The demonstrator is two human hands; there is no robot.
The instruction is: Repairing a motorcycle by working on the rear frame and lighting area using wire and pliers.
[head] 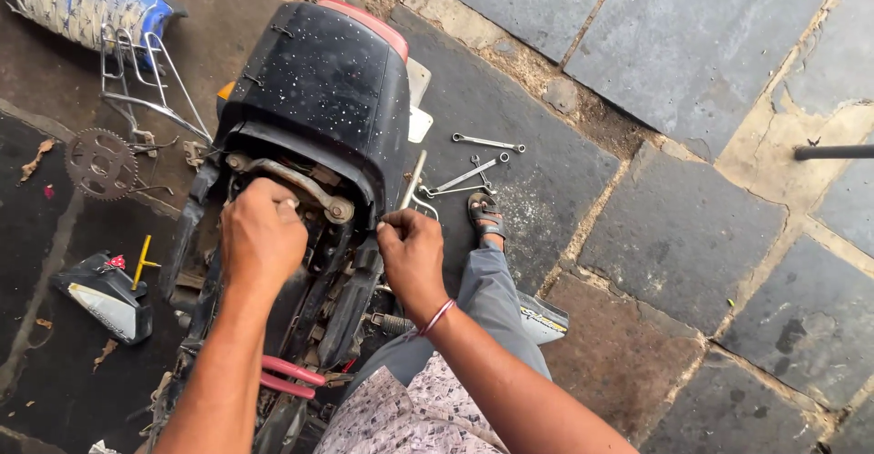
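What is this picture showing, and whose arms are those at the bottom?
The picture comes from a camera worn on a person's head, looking down, so the arms are that person's own. There is no robot here, just two bare hands working on the back of a motorbike with its seat off.

The left hand rests on the frame under the black rear cover, next to a metal bracket with a bolt. The right hand, with a thread band at the wrist, pinches something small at the frame's edge; I cannot tell what it is.

On the stone floor lie several spanners near the person's sandalled foot. To the left are a toothed sprocket, a metal rack, a yellow-handled tool and a loose body panel.
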